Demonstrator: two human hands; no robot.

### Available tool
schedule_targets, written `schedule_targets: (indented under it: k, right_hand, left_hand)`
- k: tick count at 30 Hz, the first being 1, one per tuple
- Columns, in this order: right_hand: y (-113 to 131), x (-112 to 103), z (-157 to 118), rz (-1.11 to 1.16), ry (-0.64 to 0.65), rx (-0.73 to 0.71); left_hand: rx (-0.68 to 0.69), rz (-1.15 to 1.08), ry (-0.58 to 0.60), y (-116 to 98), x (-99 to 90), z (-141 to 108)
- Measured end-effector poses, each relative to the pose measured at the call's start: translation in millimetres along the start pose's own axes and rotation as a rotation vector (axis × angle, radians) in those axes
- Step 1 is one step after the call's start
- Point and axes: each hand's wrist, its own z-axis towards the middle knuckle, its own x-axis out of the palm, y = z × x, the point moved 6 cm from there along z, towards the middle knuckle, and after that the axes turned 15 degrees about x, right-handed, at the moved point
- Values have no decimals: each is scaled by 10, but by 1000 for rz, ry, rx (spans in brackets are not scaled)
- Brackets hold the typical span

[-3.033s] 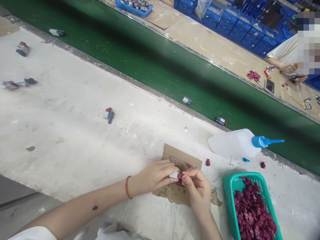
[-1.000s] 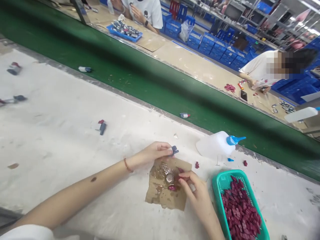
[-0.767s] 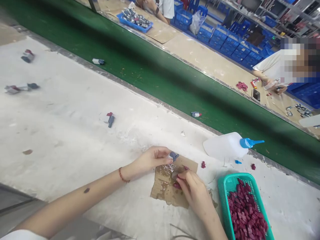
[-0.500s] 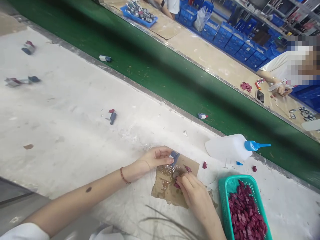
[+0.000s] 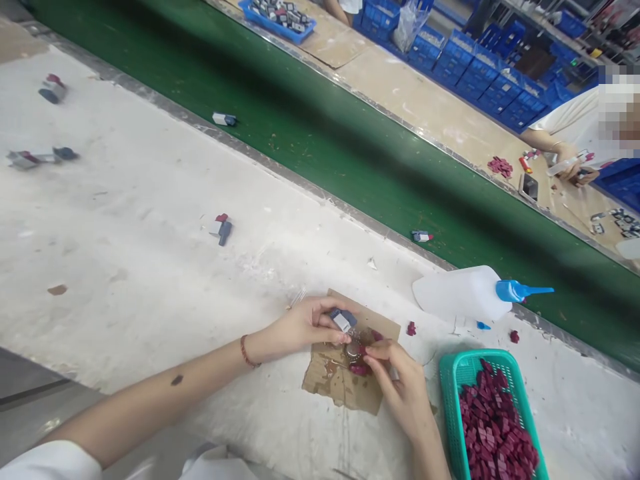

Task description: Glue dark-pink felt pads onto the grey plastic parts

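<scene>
My left hand grips a small grey-blue and white plastic part above a piece of brown cardboard. Close beside it, the thumb and forefinger of my right hand pinch a small dark red plastic piece. Wet, shiny patches cover the cardboard, and another dark red piece lies on it under the fingers. To the right, a green basket holds many dark red pieces.
A white squeeze bottle with a blue nozzle lies behind my right hand. Joined parts rest on the white table, left of centre. Beyond runs a green conveyor belt carrying small parts. Across it, a person's hands work.
My left hand has turned the grey-blue part so its white face shows. My right hand has lifted off the cardboard with a dark red piece. Parts on the belt have shifted right.
</scene>
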Motion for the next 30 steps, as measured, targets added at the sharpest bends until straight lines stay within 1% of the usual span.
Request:
schedule_targets:
  k: [4,6,8,10,14,17,24,30]
  right_hand:
    - [-45,-84,-54,210,-163,31]
    - [-33,-96,-88,274,-220,4]
    - [-7,-98,-115,300,-258,-37]
    - [27,-97,-134,309,-280,-81]
    - [116,-79,-141,287,-272,-157]
    - [171,-53,-138,262,-242,-201]
    - [239,-14,-110,193,-201,-259]
    - [308,6,-105,63,-191,-344]
  left_hand:
    - [133,143,7,-59,56,-26]
    - [178,183,50,-86,104,-50]
    - [170,172,118,-78,159,-76]
    - [120,140,185,-40,203,-101]
    - [-46,39,287,74,266,-160]
    - [-108,11,317,112,279,-187]
    - [-95,34,326,104,283,-177]
    - [-68,88,339,102,294,-172]
